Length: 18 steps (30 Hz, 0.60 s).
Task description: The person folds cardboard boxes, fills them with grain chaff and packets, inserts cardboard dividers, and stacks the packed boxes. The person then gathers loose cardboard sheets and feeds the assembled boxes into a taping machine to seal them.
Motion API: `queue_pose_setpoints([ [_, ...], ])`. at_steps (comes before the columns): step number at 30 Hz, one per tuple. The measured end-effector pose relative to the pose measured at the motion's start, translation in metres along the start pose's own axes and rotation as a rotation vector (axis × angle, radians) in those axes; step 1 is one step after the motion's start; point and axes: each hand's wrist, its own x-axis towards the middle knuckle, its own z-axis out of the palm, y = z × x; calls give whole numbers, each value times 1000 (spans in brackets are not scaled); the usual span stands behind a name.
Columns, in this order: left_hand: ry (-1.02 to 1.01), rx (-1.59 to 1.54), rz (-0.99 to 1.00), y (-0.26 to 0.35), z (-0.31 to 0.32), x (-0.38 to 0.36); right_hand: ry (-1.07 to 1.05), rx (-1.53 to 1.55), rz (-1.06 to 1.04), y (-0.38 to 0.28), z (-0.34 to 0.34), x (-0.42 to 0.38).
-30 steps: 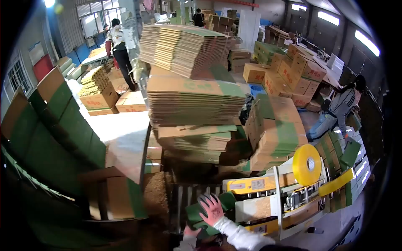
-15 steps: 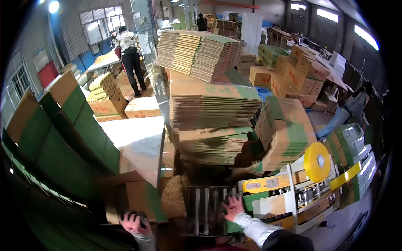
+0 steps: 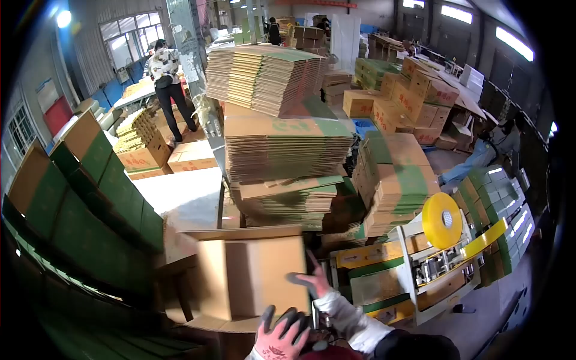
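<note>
An open cardboard carton [image 3: 264, 279] lies in front of me, its pale brown inside facing up toward me and its flaps spread. My left hand [image 3: 280, 339], in a pink glove with dark grey fingertips, is at the carton's near edge, fingers apart and pointing forward. Beside the carton's right side is my right hand [image 3: 318, 284], in the same kind of glove, blurred, with thumb and forefinger stretched apart. Just right of it stands the taping machine [image 3: 384, 270], topped by a big roll of yellow tape [image 3: 443, 221].
Tall stacks of flattened cartons [image 3: 288, 147] rise beyond the work spot. Green-and-brown carton sheets [image 3: 90, 198] stand along the left, near a white tabletop [image 3: 189, 198]. Filled boxes [image 3: 414, 102] are piled at the back right. One person [image 3: 168, 84] stands at the back left, another [image 3: 486, 153] at right.
The carton has come rightward from the left, its open inside now facing me. My left hand has moved right along with it, and my right hand has shifted slightly up and left.
</note>
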Motion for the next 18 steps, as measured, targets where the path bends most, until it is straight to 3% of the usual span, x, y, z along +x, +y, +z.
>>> queue_pose_setpoints([
  [1, -14, 83, -28, -5, 6, 2, 48, 156, 41, -13, -22, -9],
  [2, -31, 167, -56, -11, 12, 5, 110, 77, 15, -9, -53, -11],
  [3, -292, -59, -245, -22, 0, 14, 174, 3, -7, 10, -87, -11],
  [5, -597, -142, -147, -58, 99, -36, 253, -68, 25, 58, -136, -18],
  [6, -884, -366, -377, -54, 121, -38, 324, -84, 85, 71, -140, -26],
  [7, -991, -372, -374, -55, 150, -39, 393, -101, 143, 80, -144, -29],
  [8, -1023, -317, -241, -51, 189, -47, 398, -96, 137, 81, -148, -32],
  [9, -1054, -260, -106, -46, 216, -52, 494, -440, 220, 79, -148, -38],
  [10, -1055, -259, -98, -45, 216, -38, 583, -789, 306, 74, -147, -45],
  [12, -779, 120, -70, -33, 210, -12, 699, -1127, -258, 42, -100, -39],
  [14, -788, 64, -186, -39, 255, -31, 513, -1517, -485, -2, -51, -11],
  [15, -772, 39, -301, -40, 267, -35, 285, -1691, -369, -9, -42, 8],
  [16, -712, -115, -593, -42, 278, -45, 84, -1845, -534, -10, -41, 25],
  [18, -492, -560, -1147, -32, 295, -66, -170, -1972, -594, 89, -96, 5],
])
